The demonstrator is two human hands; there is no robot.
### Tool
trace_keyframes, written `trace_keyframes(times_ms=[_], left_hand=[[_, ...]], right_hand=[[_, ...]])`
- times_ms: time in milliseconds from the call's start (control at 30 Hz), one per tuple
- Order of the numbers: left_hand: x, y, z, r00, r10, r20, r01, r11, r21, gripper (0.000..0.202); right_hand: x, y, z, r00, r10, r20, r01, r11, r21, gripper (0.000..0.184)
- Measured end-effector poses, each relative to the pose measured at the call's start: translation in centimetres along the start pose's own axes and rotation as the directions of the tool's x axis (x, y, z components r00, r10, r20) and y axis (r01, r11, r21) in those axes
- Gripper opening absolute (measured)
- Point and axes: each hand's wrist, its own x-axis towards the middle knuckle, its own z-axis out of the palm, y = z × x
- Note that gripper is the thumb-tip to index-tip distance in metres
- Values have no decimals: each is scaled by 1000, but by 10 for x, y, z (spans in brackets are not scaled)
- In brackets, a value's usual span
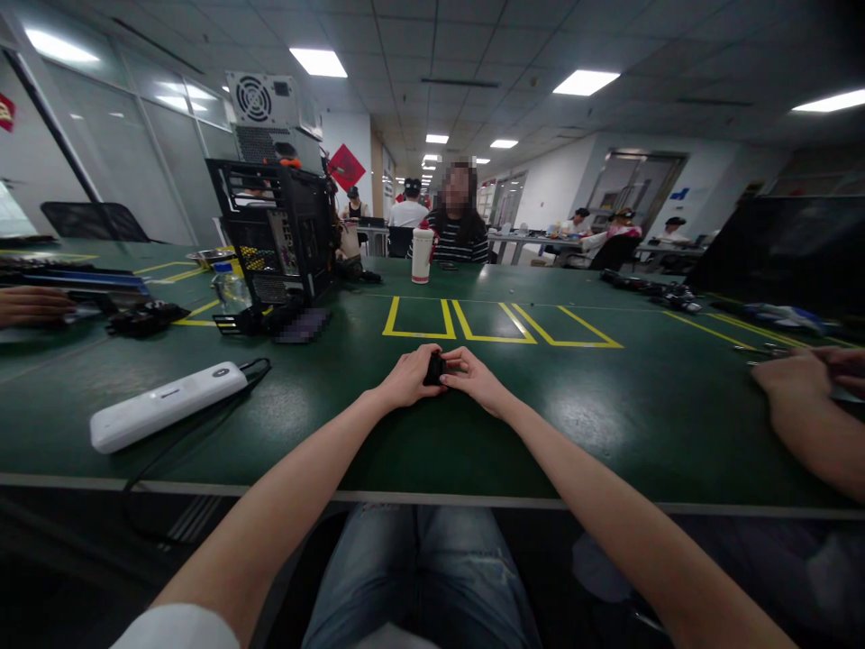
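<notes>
Between my two hands, just above or on the green table (432, 451), is a small black object (435, 368) whose kind I cannot make out. My left hand (409, 377) closes on its left side, thumb toward me. From the right, my right hand (473, 377) pinches it with thumb and fingertips. Fingers cover most of the object. Just beyond the hands lie yellow tape outlines (419, 336) on the tabletop.
A white power strip (168, 406) with a black cable lies to the left. Behind it stand an open computer case (270, 234), a clear bottle (232, 290) and a white cup (422, 256). Other people's hands rest at the far left (33, 306) and right (797, 374). A person (459, 225) sits opposite.
</notes>
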Motion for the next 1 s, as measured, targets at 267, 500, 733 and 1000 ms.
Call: trace_keyframes(times_ms=[267, 500, 733, 1000], left_hand=[[1, -2, 3, 1000, 8, -9, -8, 1000, 21, 60], [1, -1, 0, 1000, 3, 7, -4, 1000, 10, 60], [1, -1, 0, 1000, 2, 11, -2, 1000, 1, 59], [1, -1, 0, 1000, 3, 7, -3, 1000, -3, 60]], right_hand=[[5, 4, 4, 996, 38, -80, -32, 996, 83, 23], [8, 6, 2, 996, 70, -59, -66, 995, 69, 29], [1, 4, 0, 1000, 1, -6, 0, 999, 32, 36], [5, 5, 3, 998, 23, -66, -19, 998, 61, 24]])
